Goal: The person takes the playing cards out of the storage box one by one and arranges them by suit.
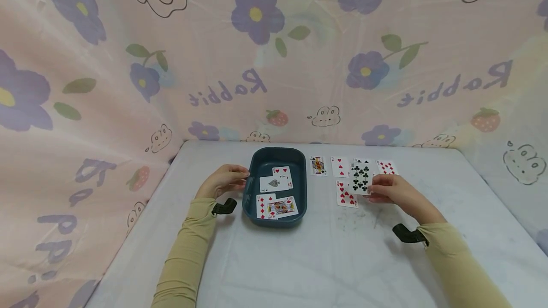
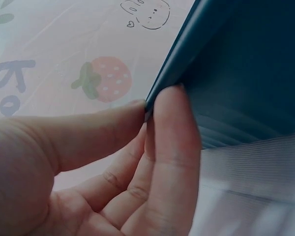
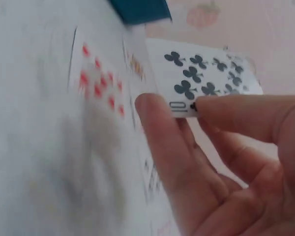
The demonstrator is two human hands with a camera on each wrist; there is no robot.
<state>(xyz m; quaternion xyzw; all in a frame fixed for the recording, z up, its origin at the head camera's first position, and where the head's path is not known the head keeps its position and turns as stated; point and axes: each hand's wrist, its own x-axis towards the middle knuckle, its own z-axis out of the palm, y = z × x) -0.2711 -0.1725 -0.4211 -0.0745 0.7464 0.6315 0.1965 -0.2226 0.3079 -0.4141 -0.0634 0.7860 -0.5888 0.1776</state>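
Note:
In the head view my right hand (image 1: pixel 391 193) pinches the ten of clubs (image 1: pixel 360 177) by a lower corner, between thumb and fingers. The right wrist view shows this card (image 3: pixel 201 73) tilted up, raised off the tabletop. My left hand (image 1: pixel 223 182) grips the left rim of a dark teal tray (image 1: pixel 275 224); in the left wrist view, thumb and forefinger pinch the tray's edge (image 2: pixel 179 54). Inside the tray lie the ace of spades (image 1: pixel 274 184), a hearts card (image 1: pixel 281 171), a diamonds card (image 1: pixel 262 206) and a face card (image 1: pixel 282 207), partly overlapping.
Right of the tray, face up on the white table (image 1: pixel 342 260), lie a face card (image 1: pixel 318 166), a hearts card (image 1: pixel 339 167), a diamonds card (image 1: pixel 387 166) and another hearts card (image 1: pixel 346 196). The ten partly hides a black-suited card (image 1: pixel 361 160). A printed curtain (image 1: pixel 299 84) hangs behind.

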